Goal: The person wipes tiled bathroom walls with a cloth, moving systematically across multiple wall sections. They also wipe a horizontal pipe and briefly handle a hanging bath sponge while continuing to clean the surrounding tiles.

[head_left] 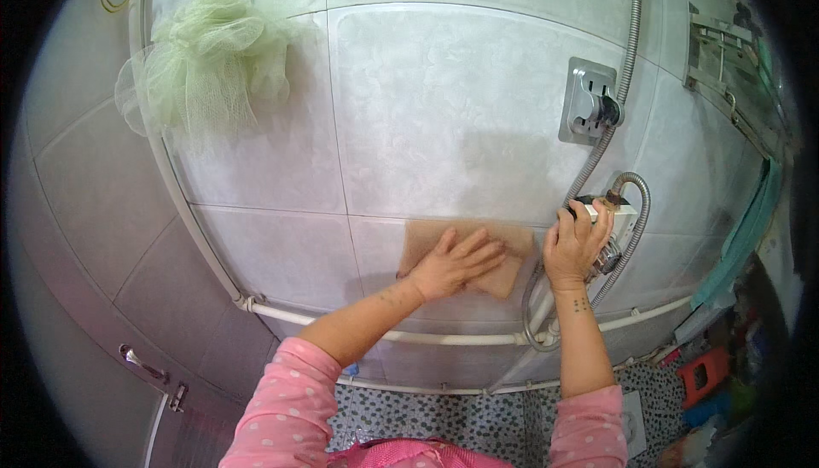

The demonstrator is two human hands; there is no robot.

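My left hand (454,261) lies flat with its fingers spread on a tan cloth (426,236), pressing it against the grey tiled wall (444,110). One corner of the cloth droops below the fingers. To the right, my right hand (575,246) has its fingers curled over the left side of a white and chrome shower valve (624,222) on the wall. A grey metal hose (641,212) loops around the valve. Part of the valve is hidden behind that hand.
A pale green mesh bath puff (217,58) hangs at the upper left. A metal shower bracket (589,101) is fixed above the valve. White pipes (461,339) run along the lower wall. At the lower right, a red plastic stool (704,376) stands on the pebble-patterned floor (426,417).
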